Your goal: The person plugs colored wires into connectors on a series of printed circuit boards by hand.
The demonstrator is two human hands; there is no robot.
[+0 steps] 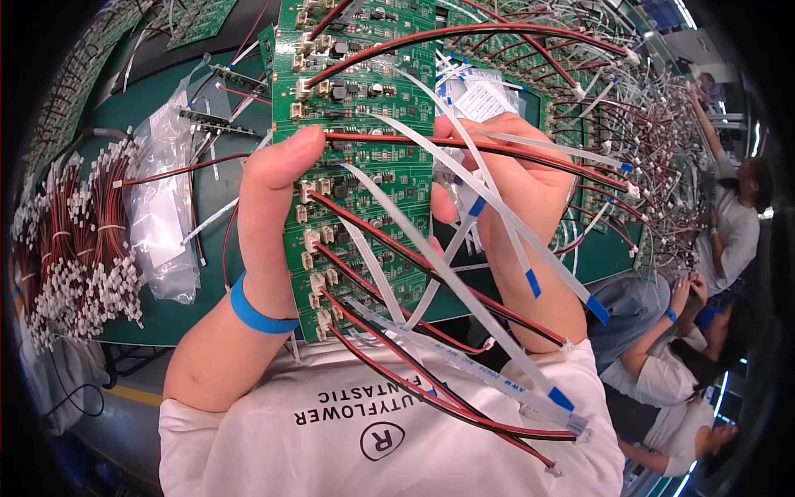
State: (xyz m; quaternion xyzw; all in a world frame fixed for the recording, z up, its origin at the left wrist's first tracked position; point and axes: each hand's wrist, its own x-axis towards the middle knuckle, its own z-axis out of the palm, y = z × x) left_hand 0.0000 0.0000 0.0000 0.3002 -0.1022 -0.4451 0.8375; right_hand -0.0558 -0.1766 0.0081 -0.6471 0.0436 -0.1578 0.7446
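A long green circuit board panel (348, 108) stands nearly on end before my chest, its component side facing me. My left hand (277, 170) grips its left edge, with the thumb lying on the front beside a row of white connectors (310, 240); the other fingers are hidden behind. At the right edge my right hand (526, 170) is curled against the panel, some fingertips out of sight behind it. Red-and-black wires (389, 240) plugged into the connectors hang down to the right. White flat ribbon cables (472, 302) with blue ends dangle among them, crossing in front of my right forearm.
Bundles of red-and-black wires (95, 207) with white plugs lie at the left of the green table (215, 282), beside a clear plastic bag (161, 199). Many wired boards (571, 99) pile up at the right. Other people (662, 364) sit along the right side.
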